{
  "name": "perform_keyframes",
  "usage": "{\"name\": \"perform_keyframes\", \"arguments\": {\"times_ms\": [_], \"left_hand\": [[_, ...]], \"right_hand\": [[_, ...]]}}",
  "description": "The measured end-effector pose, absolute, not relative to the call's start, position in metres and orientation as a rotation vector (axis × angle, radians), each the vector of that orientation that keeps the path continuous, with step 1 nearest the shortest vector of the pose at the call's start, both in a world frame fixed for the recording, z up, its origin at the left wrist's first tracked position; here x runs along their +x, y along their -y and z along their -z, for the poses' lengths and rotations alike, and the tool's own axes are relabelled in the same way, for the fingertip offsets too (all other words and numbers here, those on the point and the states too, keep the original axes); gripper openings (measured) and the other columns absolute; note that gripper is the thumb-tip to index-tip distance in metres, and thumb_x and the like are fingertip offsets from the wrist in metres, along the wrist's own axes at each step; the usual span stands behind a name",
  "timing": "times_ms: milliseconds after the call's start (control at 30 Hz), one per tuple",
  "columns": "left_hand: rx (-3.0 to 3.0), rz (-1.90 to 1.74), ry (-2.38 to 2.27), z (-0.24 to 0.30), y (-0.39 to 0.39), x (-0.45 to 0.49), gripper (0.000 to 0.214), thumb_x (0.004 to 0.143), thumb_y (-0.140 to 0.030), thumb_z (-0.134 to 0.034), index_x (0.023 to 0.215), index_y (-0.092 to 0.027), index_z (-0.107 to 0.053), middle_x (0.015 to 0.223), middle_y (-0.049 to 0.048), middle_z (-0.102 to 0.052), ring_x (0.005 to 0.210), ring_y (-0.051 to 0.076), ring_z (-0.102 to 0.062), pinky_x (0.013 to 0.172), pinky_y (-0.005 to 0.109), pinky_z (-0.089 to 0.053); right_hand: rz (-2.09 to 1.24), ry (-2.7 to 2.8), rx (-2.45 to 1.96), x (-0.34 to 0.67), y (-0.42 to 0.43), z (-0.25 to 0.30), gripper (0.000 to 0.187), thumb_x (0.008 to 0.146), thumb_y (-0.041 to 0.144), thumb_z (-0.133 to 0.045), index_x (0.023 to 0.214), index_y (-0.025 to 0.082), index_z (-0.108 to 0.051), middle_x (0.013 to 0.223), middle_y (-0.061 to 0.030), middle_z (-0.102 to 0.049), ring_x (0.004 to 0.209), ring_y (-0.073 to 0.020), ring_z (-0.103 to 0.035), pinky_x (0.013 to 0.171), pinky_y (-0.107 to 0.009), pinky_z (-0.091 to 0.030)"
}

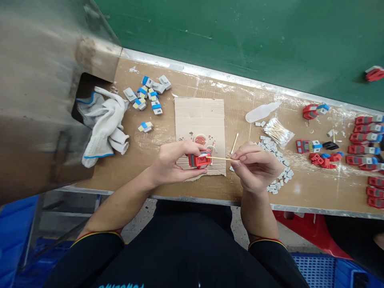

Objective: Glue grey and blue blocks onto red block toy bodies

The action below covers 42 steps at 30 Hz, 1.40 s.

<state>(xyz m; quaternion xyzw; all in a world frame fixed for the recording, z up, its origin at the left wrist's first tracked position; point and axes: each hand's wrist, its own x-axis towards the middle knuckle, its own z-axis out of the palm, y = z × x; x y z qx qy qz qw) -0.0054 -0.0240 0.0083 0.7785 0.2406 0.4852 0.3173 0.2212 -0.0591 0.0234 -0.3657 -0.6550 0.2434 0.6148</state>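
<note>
My left hand (171, 162) is closed around a small red plastic part (199, 160), held just above a cardboard sheet (199, 116). My right hand (255, 164) pinches a thin wooden cotton swab (220, 159) whose tip touches the top of the red part. A small round cap of red paste (200, 140) sits on the cardboard just behind the part. Another swab (234, 143) lies loose on the table to the right of the cardboard.
White work gloves (105, 128) lie at the left by a metal housing (39, 88). Several blue-and-grey pieces (148, 94) sit behind them. A pile of small grey bits (277, 164), a bag of swabs (277, 132) and rows of red assemblies (364, 140) fill the right.
</note>
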Motion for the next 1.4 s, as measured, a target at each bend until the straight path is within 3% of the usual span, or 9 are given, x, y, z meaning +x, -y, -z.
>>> {"name": "perform_keyframes", "arguments": {"times_ms": [367, 1400], "left_hand": [[2.074, -1.277, -0.622, -0.0090, 0.0233, -0.0058, 0.033, 0.083, -0.029, -0.092, 0.098, -0.017, -0.066, 0.100, 0.0142, -0.085, 0.092, 0.020, -0.084, 0.083, 0.026, -0.070], [2.094, -1.266, -0.612, -0.0106, 0.0250, -0.0035, 0.033, 0.083, -0.029, -0.092, 0.100, -0.018, -0.066, 0.102, 0.0115, -0.085, 0.096, 0.019, -0.084, 0.089, 0.027, -0.069]], "right_hand": [[-0.511, 1.529, -0.899, 0.2215, 0.0597, -0.0237, 0.010, 0.092, 0.022, -0.079, 0.090, 0.028, -0.071, 0.075, 0.0027, -0.076, 0.059, -0.0146, -0.070, 0.052, -0.030, -0.056], [-0.578, 1.557, -0.752, 0.2150, 0.0587, -0.0258, 0.016, 0.088, 0.010, -0.077, 0.092, 0.024, -0.070, 0.078, 0.0000, -0.079, 0.059, -0.0150, -0.071, 0.052, -0.029, -0.055]]}}
